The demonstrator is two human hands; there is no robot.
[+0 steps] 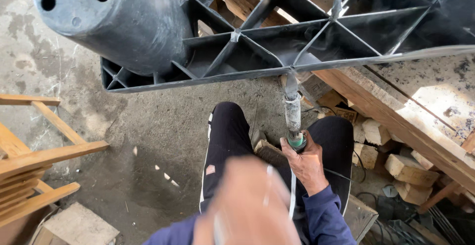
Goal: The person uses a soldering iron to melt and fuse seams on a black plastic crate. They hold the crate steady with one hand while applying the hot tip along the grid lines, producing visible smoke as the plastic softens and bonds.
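With the right hand [308,165] gripping a heat gun [293,114] against the black pallet [277,42] rim, lingering could overmelt it, while the blurred left hand [247,203], grip unreadable, may stray near the nozzle.

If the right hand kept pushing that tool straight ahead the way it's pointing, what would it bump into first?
The right hand aims its heat tool upward at the black plastic pallet. Its tip already seems to meet the pallet's front edge rib, though depth is hard to judge.

Just the one head cam here, looking steeply down over the person's knees at the concrete floor [163,121]; it's sitting close, with the black plastic pallet [297,32] filling the top.
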